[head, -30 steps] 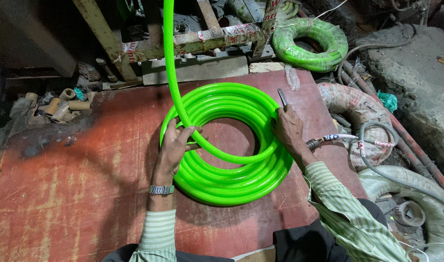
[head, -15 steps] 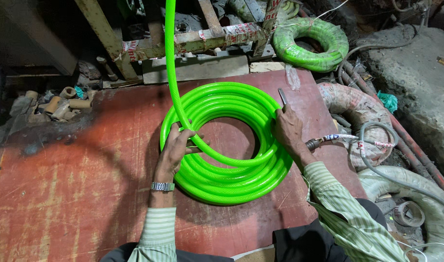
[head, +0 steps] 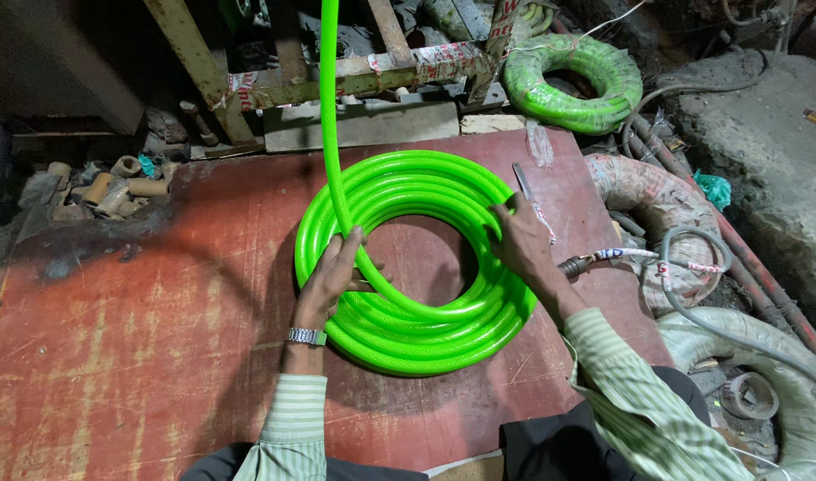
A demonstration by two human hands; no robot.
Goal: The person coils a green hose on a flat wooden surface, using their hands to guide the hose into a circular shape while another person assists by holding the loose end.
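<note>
A bright green hose coil (head: 426, 334) lies flat on a worn red board (head: 141, 338). One strand of the hose (head: 328, 107) rises from the coil's left side straight up out of view. My left hand (head: 332, 276) rests on the coil's left inner edge, fingers closed around that rising strand. My right hand (head: 519, 245) presses on the coil's right side, fingers curled over the loops. A thin metal blade (head: 526, 185) lies on the board just above my right hand.
A second green hose coil (head: 573, 85) sits at the back right. A rusty metal frame (head: 354, 80) stands behind the board. Short pipe pieces (head: 114, 183) lie at the left. Thick grey hoses and cables (head: 693, 267) pile up on the right.
My left hand has slid slightly along the rising strand on the coil's inner edge. The right hand and the coil stay put.
</note>
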